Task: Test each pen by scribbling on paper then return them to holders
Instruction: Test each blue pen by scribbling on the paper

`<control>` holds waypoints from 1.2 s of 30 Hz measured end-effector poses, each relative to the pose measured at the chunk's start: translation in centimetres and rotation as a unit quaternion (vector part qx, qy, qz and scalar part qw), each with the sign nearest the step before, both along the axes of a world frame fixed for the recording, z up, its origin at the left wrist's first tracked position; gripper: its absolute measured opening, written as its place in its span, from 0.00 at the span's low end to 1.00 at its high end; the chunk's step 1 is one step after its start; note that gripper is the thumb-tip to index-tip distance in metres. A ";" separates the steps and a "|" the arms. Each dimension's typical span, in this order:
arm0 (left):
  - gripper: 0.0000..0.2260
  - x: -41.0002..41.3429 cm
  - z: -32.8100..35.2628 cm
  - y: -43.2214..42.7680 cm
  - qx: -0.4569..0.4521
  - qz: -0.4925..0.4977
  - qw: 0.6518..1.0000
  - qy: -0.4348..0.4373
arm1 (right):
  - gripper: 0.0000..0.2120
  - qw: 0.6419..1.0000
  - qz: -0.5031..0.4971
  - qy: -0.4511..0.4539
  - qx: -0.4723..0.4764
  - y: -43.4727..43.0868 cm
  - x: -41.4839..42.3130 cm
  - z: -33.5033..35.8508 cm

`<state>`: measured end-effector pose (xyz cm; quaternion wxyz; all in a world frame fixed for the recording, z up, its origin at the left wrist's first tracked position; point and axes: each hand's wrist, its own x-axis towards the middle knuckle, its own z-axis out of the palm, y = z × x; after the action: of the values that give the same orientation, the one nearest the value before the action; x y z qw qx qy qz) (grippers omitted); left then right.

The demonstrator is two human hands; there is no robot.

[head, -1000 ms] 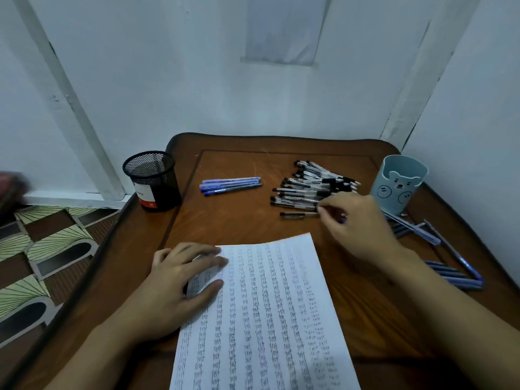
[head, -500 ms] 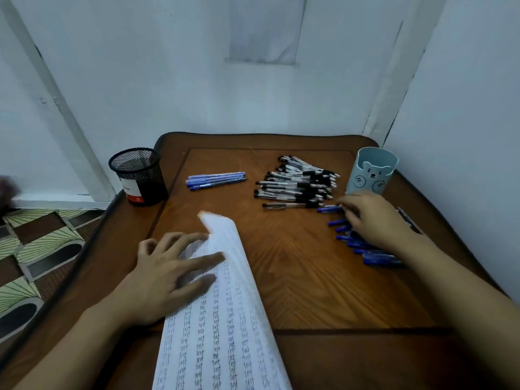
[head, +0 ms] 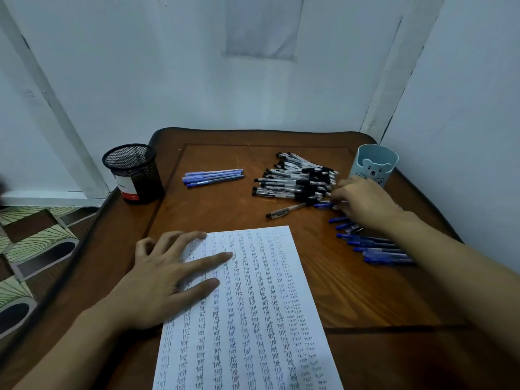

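Head view: one sheet of paper (head: 253,319), filled with columns of scribbled words, lies on the brown worktop (head: 351,291). There are two holders: a black mesh cup (head: 135,175) at far left and a pale blue bear cup (head: 374,167) at far right. Four light blue pens (head: 213,177) lie together between them, beside a heap of black pens (head: 295,178) (too many to count), with one stray black pen (head: 287,210) just in front.

The left hand (head: 166,280) lies flat on the paper's upper left, its grip wide with the fingers spread. The right hand (head: 363,204) reaches palm down, its fingertips on a dark blue pen (head: 323,205). Whether that grip pinches the pen I cannot tell. Its wrist covers part of a row of dark blue pens (head: 377,249), about seven showing.
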<state>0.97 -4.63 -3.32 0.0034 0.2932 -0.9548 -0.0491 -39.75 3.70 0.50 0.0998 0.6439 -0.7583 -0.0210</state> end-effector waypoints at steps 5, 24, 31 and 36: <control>0.22 0.1 -0.2 0.0 -0.008 -0.002 1.000 0.008 | 0.06 0.998 -0.015 -0.044 0.045 -0.8 -0.3 -0.2; 0.23 0.1 0.0 0.1 0.013 0.004 1.000 0.007 | 0.20 0.398 -0.017 -0.908 -0.128 2.0 11.0 1.5; 0.22 0.1 0.0 0.0 0.018 0.002 1.000 0.007 | 0.32 0.177 -0.051 -0.972 -0.146 1.4 11.2 -1.2; 0.22 0.2 0.0 0.0 0.023 0.004 1.000 0.011 | 0.31 0.164 -0.030 -0.970 -0.177 1.2 11.2 -1.1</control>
<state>1.14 -4.63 -3.36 0.0068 0.2962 -0.9522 -0.0745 -28.52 4.85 -0.59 -0.6059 0.0857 -0.2442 0.7523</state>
